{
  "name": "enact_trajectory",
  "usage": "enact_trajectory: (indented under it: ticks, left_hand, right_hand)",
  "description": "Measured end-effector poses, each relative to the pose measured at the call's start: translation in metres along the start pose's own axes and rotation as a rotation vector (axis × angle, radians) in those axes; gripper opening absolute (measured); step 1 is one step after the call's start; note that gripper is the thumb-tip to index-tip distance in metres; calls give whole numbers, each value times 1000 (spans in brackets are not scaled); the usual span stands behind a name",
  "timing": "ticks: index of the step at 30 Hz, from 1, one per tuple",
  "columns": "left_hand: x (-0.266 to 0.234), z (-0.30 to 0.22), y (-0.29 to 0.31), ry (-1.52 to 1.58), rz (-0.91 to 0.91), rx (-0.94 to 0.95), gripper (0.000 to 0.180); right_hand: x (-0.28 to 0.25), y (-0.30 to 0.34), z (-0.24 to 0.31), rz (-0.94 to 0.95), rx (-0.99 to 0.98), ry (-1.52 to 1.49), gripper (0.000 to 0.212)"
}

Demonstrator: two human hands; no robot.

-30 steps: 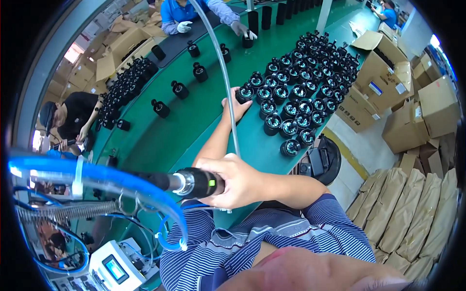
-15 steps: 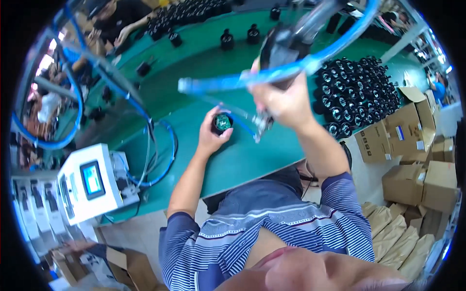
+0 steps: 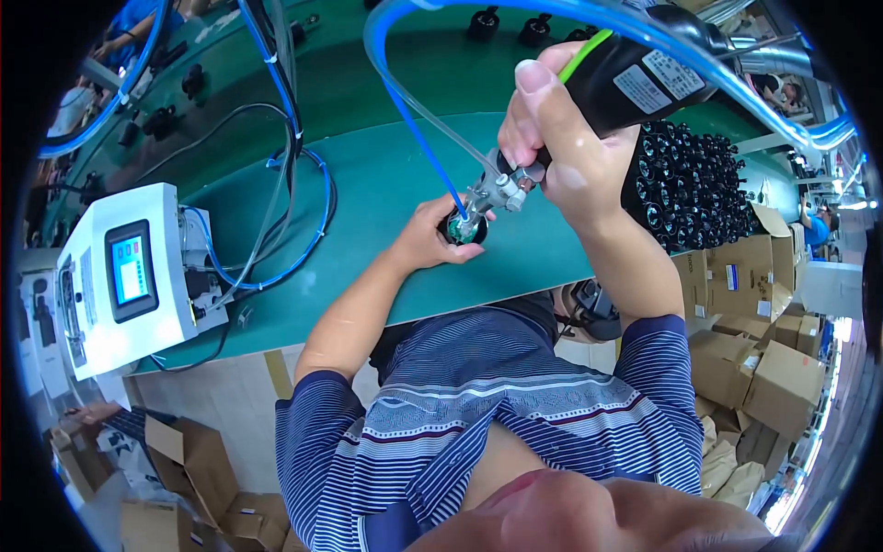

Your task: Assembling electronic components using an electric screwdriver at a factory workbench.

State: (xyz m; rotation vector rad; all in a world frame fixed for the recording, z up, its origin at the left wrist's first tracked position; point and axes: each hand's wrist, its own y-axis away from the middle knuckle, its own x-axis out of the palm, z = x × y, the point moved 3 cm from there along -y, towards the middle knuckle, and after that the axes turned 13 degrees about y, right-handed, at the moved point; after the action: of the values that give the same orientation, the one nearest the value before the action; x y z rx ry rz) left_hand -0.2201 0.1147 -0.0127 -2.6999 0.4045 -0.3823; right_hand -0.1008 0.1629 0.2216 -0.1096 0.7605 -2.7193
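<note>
My left hand [image 3: 430, 237] is wrapped round a small black round housing [image 3: 457, 232] with a green circuit board inside, held just above the green bench. My right hand [image 3: 578, 152] grips a black power screwdriver [image 3: 635, 83] with a lime-green strip and white labels. Its metal nose [image 3: 497, 191] slants down to the left, and the tip reaches into the housing. Whether the tip touches a screw is hidden. A blue air hose [image 3: 414, 120] and a clear tube run to the nose.
Many black housings [image 3: 685, 189] stand packed together on the bench at the right. A white machine with a small screen [image 3: 131, 271] sits at the left, hoses and cables beside it. Cardboard boxes [image 3: 777, 386] lie on the floor at right. Other people work at the far left.
My right hand has brought the screwdriver down, its nose now inside the housing's opening. My left hand with the housing has shifted right. The view has turned somewhat.
</note>
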Motion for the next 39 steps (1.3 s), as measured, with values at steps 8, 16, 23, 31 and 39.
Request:
enact_trajectory:
  ticks: [8, 16, 23, 31, 39]
  left_hand:
    - [-4, 4, -2, 23, -10, 0, 56]
    - [-6, 10, 2, 64, -33, -33, 54]
    - [-4, 13, 3, 48, -25, -28, 58]
    - [-11, 13, 3, 30, -50, 25, 62]
    - [-13, 18, 0, 6, -7, 42, 59]
  right_hand:
    - [0, 2, -15, -7, -31, 23, 6]
    - [3, 3, -17, 3, -45, 43, 5]
    - [0, -3, -6, 0, -55, 37, 4]
    - [-7, -31, 26, -66, 11, -203, 12]
    - [-4, -10, -10, -14, -37, 36, 6]
